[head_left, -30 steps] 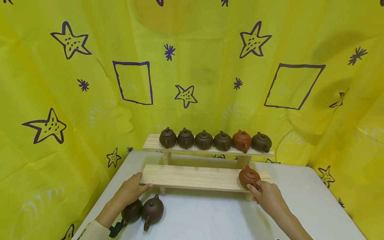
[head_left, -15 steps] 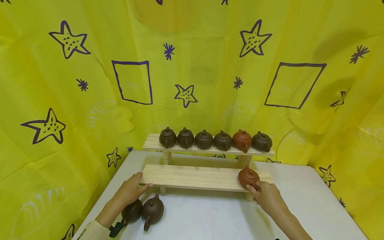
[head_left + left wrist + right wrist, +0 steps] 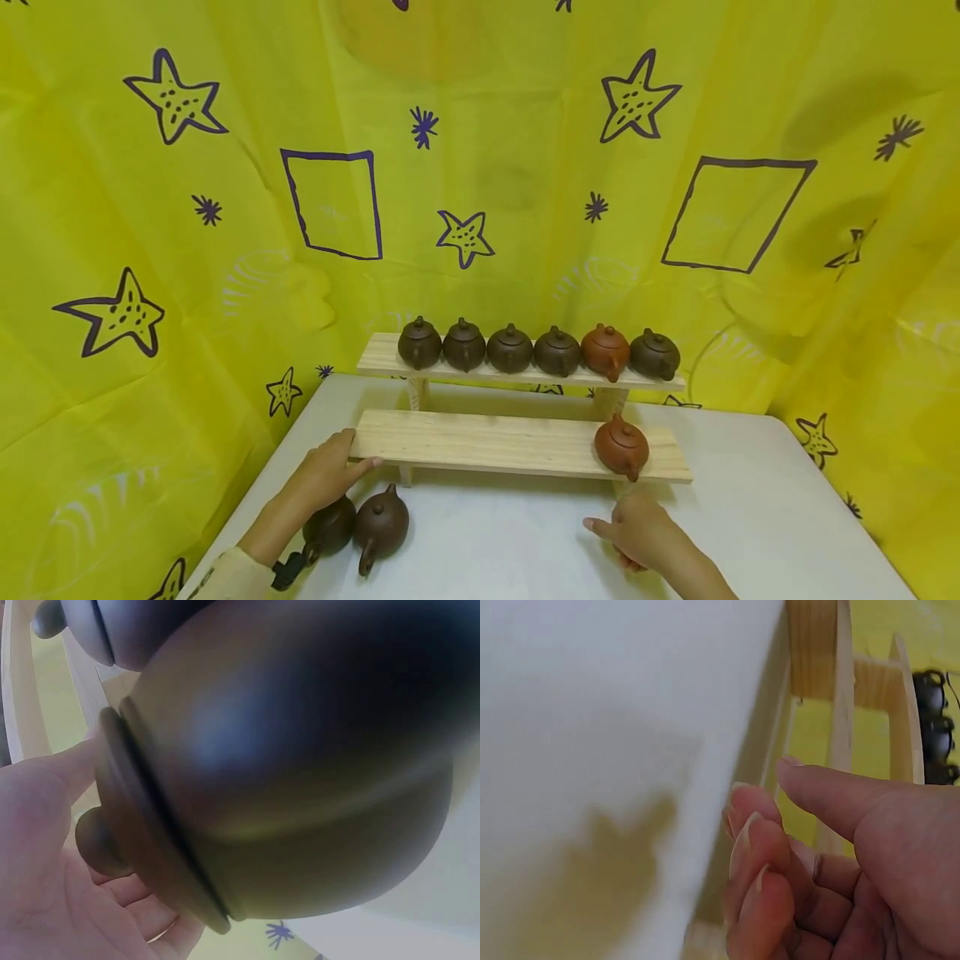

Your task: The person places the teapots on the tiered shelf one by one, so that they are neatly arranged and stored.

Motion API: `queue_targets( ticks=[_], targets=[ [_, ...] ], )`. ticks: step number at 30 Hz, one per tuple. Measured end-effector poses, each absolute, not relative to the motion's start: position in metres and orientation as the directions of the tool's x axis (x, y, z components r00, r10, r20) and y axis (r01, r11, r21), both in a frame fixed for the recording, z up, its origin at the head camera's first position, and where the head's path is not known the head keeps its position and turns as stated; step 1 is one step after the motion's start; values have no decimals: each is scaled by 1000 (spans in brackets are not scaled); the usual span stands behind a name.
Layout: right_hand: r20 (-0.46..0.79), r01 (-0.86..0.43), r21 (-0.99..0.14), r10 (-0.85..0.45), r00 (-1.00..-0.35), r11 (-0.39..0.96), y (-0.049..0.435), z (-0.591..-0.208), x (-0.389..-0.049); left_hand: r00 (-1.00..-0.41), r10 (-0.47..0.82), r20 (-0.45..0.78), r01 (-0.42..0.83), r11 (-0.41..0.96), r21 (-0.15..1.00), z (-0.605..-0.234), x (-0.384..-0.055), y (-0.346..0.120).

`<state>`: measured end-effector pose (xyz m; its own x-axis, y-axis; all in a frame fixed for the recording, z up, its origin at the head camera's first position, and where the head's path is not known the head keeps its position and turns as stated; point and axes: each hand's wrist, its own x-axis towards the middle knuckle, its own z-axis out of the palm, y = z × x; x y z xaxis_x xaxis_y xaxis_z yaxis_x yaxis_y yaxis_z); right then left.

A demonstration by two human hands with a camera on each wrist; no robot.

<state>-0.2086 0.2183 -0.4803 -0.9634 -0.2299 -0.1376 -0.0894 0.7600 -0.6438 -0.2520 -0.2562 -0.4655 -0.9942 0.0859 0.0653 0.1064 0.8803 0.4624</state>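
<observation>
A reddish-brown teapot [image 3: 621, 446] stands upright near the right end of the lower wooden shelf [image 3: 480, 442], its handle toward me. Just below it and apart from it, my right hand [image 3: 645, 533] hovers in front of the shelf, fingers loosely curled and holding nothing. At the shelf's left end my left hand [image 3: 318, 479] holds the corner, thumb along the front edge. Two dark brown teapots are on the table by my left forearm: one [image 3: 382, 523] in plain sight, the other [image 3: 332, 529] partly hidden by the arm. A dark teapot [image 3: 277, 772] fills the left wrist view.
Behind, a higher wooden shelf [image 3: 382, 357] carries a row of several teapots, mostly dark, one of them reddish [image 3: 605, 352]. Both shelves stand on a white table [image 3: 495, 542]. A yellow curtain [image 3: 517, 175] with drawn stars encloses the table at the back and sides.
My right hand has let go of the reddish teapot's handle and drawn back toward me, down from the shelf. The teapot stays on the lower shelf. My left hand has not moved.
</observation>
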Motion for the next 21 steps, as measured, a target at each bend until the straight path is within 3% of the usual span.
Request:
queue_targets(
  ticks=[7, 13, 21],
  targets=[
    [-78, -256, -628, -387, -919, 735, 144, -491, -196, -996, 82, 40, 91, 887, 453, -460, -251, -256],
    [-138, -299, -613, -472, -870, 731, 51, -497, -176, -996, 88, 25, 90, 898, 432, -457, -252, -256],
    [-99, -423, -432, -508, -856, 797, -39, -494, -170, -995, 95, 31, 100, 907, 408, -454, -254, -257]
  ],
)
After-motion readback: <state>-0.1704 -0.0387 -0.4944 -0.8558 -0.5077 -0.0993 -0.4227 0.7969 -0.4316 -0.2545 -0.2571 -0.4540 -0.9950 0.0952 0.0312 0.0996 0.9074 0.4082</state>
